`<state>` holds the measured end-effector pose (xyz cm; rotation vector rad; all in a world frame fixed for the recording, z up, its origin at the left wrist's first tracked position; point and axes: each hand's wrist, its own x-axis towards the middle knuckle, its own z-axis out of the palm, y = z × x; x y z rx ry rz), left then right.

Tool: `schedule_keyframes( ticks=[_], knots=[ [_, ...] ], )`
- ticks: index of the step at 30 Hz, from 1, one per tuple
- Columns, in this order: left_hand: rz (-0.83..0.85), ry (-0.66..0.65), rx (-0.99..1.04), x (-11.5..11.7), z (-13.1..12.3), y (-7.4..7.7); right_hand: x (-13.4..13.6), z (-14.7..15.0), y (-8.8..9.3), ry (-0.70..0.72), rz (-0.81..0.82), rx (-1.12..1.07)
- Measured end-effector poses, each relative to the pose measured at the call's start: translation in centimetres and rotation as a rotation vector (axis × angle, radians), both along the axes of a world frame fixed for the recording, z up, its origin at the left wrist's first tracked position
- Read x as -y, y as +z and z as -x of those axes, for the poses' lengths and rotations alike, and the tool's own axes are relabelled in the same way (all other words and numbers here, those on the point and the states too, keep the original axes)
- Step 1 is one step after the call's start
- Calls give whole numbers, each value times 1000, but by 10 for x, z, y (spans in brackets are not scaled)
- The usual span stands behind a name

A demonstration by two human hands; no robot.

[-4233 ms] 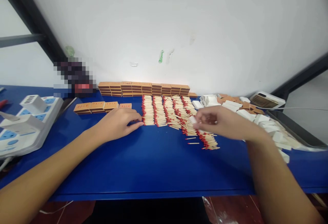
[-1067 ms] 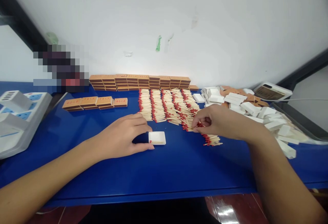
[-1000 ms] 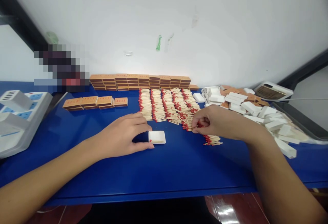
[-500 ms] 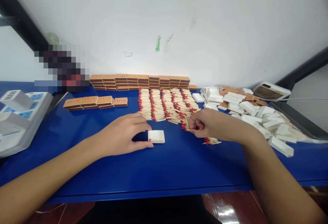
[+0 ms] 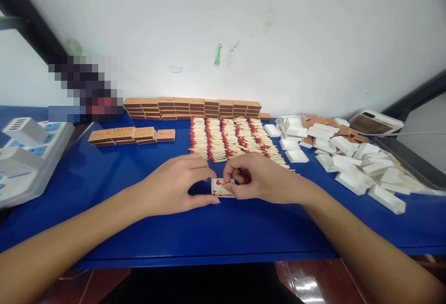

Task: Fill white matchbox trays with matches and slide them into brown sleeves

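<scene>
A small white matchbox tray (image 5: 216, 192) lies on the blue table with several red-tipped matches in it. My left hand (image 5: 179, 183) is at the tray's left end, thumb and forefinger apart on either side of its near and far corners. Over the tray's right part, my right hand (image 5: 256, 177) pinches a few matches, their red heads showing by the fingertips. Behind both hands, loose matches (image 5: 223, 141) lie in several rows, heads mostly to the left. Part of the tray is hidden under my right fingers.
Brown matchboxes (image 5: 181, 108) are stacked along the wall, with a shorter row (image 5: 123, 135) at left. White trays (image 5: 351, 174) and brown sleeves pile up at right, near a phone (image 5: 376, 123). A power strip (image 5: 45, 155) stands far left; the blue table (image 5: 209, 243) has its edge in front.
My right hand has moved left from the match rows to the tray, bringing matches. More red heads now show in the tray. My left hand remains beside it.
</scene>
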<state>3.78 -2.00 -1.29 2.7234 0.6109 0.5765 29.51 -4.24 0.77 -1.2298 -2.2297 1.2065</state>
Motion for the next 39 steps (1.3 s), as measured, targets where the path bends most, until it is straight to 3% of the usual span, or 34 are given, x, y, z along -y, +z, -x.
schedule_keyframes(
  ticks=[5, 11, 16, 24, 29, 34, 39],
  knots=[
    [-59, -9, -34, -3, 2, -4, -1, 3, -7, -9, 17, 9],
    [-135, -16, -49, -3, 3, -6, -3, -6, -3, -11, -136, 73],
    [-88, -10, -61, -4, 2, -7, -4, -6, -6, 51, -243, 170],
    [-51, 14, -78, -6, 3, -7, -5, -11, -4, 20, -115, 116],
    [-71, 48, -97, -9, 8, -5, -7, -23, -1, 18, -74, 294],
    [-112, 81, -124, -14, 13, -3, -4, -23, 2, 9, -126, 470],
    [-133, 76, -110, -12, 12, -2, 0, -16, 4, -17, -259, 404]
  ],
)
